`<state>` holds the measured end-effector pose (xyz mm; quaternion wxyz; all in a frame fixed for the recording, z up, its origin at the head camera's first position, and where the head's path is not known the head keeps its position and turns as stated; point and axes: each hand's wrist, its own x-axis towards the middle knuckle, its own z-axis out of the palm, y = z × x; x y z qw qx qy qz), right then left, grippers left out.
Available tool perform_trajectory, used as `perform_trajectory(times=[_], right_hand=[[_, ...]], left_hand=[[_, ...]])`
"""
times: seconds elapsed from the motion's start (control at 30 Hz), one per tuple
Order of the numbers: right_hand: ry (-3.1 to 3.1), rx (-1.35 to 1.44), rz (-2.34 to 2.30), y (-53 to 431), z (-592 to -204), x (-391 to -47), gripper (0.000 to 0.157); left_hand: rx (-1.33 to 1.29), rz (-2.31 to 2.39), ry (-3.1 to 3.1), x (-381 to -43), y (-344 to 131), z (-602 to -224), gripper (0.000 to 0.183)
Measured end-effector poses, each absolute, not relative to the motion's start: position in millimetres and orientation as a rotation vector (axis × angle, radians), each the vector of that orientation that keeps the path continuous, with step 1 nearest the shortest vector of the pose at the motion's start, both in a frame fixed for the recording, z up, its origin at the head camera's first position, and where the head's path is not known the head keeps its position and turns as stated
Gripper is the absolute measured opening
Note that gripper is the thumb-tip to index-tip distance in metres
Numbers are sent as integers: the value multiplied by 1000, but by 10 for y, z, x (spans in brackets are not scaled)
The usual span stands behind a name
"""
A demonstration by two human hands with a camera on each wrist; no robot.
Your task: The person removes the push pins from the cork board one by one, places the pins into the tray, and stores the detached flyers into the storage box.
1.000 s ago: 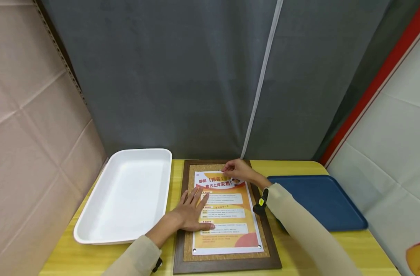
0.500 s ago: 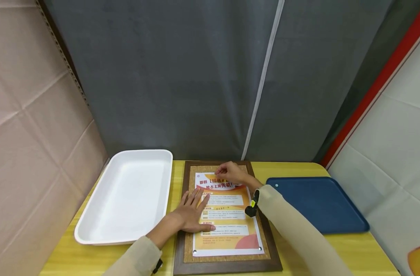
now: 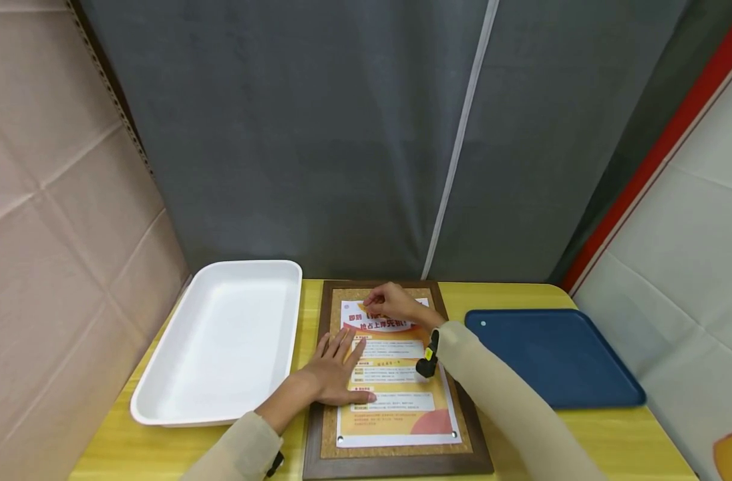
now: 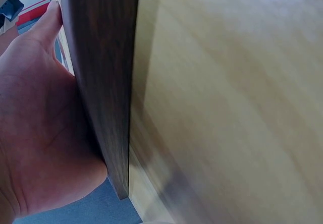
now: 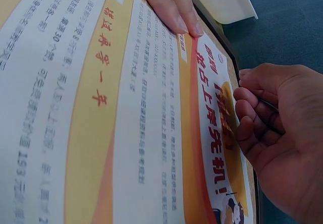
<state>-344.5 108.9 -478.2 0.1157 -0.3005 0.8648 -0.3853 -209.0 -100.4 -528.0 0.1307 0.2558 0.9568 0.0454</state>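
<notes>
An orange and white printed poster (image 3: pixel 396 422) lies on a cork board (image 3: pixel 328 427) with a dark wooden frame (image 3: pixel 396 465). Small round silver pins (image 3: pixel 453 435) sit at its two lower corners. My left hand (image 3: pixel 332 374) presses flat on the poster's left side, fingers spread; in the left wrist view its palm heel (image 4: pixel 60 173) crosses the frame's edge. Over the poster's heading is my right hand (image 3: pixel 393 302), fingers curled with thumb and fingertips together, pointing toward the upper left corner. I cannot tell whether something small is between them.
A deep white tray (image 3: pixel 139 401) stands left of the board on the yellow wood-grain table (image 3: pixel 618 441). To the right lies a shallow blue tray (image 3: pixel 552 361), partly behind the right sleeve (image 3: pixel 492 374). A grey curtain (image 3: pixel 318 147) hangs behind the table.
My right hand has moved left along the poster's top, from near the right corner to the heading's middle, uncovering the upper right corner. The left hand stays in place.
</notes>
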Motion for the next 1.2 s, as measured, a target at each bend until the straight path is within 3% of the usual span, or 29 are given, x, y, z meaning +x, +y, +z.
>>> perform_trajectory(times=[1.2], right_hand=[[2607,-832,-1109,697,-4912,-3519,10]], left_hand=[[732,152,2742,-2043,-991,-5139,120]])
